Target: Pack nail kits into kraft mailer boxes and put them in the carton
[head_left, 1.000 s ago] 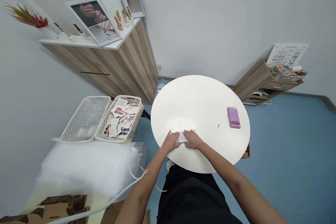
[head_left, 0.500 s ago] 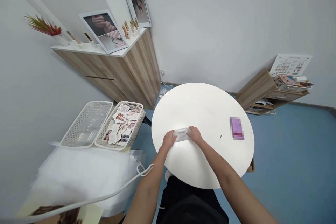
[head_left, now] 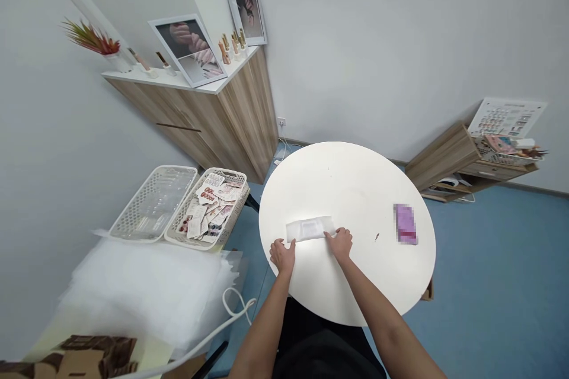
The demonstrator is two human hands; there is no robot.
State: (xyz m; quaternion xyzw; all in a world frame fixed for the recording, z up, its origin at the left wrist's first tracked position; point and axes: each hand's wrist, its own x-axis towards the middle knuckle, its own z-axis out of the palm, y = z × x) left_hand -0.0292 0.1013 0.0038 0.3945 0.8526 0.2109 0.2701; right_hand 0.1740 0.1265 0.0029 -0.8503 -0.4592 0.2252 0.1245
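Note:
A flat packet (head_left: 310,227) in translucent white wrapping, like foam sheet, lies across the round white table (head_left: 351,177). Something flat and box-like shows faintly through its middle. At the packet's near left corner is my left hand (head_left: 283,255), its thumb on the edge and its fingers curled. My right hand (head_left: 340,243) pinches the near right edge with thumb and fingers. Farther right on the same table lies a purple item (head_left: 405,224), blurred by pixelation.
Left of the table, a white basket (head_left: 242,207) holds printed cards; another basket (head_left: 118,222) holds clear plastic pieces. A stack of translucent white sheets (head_left: 146,290) lies nearer, with a white cable (head_left: 208,336) beside it. A wooden cabinet (head_left: 240,112) stands behind, a low shelf unit (head_left: 444,154) at right.
The wrapping now lies wider and flatter, its ends spread out. Both hands have shifted from the packet's ends to its near edge, a little farther apart. The view has turned slightly.

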